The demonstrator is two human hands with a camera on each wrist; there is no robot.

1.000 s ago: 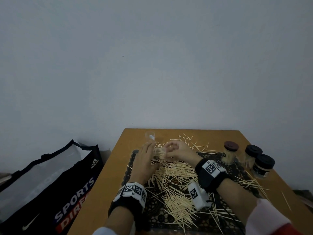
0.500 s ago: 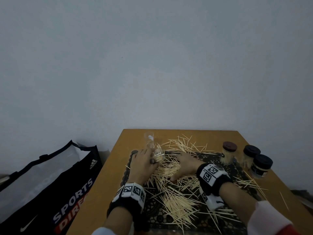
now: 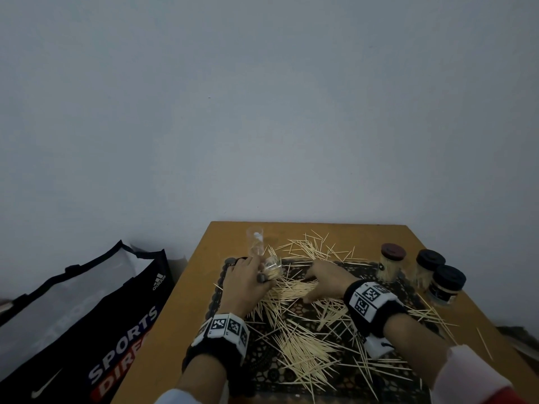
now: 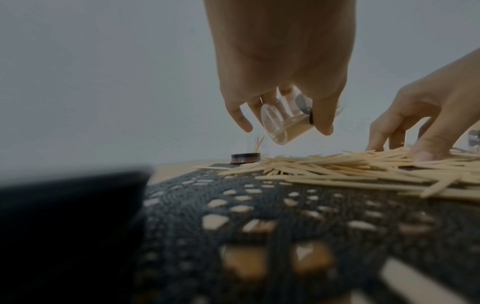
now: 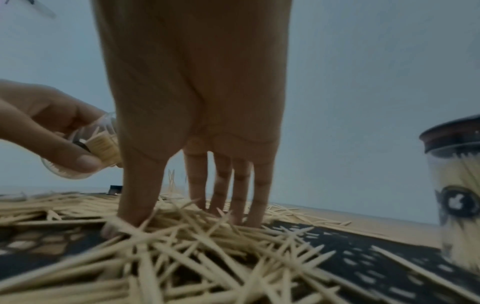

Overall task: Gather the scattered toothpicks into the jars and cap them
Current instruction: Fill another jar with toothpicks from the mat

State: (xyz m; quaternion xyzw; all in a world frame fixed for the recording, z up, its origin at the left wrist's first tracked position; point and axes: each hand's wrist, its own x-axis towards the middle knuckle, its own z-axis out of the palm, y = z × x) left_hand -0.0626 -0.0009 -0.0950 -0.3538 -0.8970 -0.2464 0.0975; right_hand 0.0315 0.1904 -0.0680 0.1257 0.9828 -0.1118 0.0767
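The toothpicks [image 3: 300, 339], light, stiff and prone to roll, lay strewn over the black mat [image 3: 388, 383], best pinched mid-length in bundles; the right hand [image 3: 323, 279] pressed spread fingers on them while the left hand [image 3: 243, 282] gripped a tilted clear jar [image 4: 281, 125].

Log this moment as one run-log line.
left hand: holds tilted clear glass jar, part-filled | right hand: fingers down in scattered wooden toothpicks | three dark-lidded jars: capped

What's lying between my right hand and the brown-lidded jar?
Loose toothpicks on the black mat, seen in the head view, between the right hand and the brown-lidded jar.
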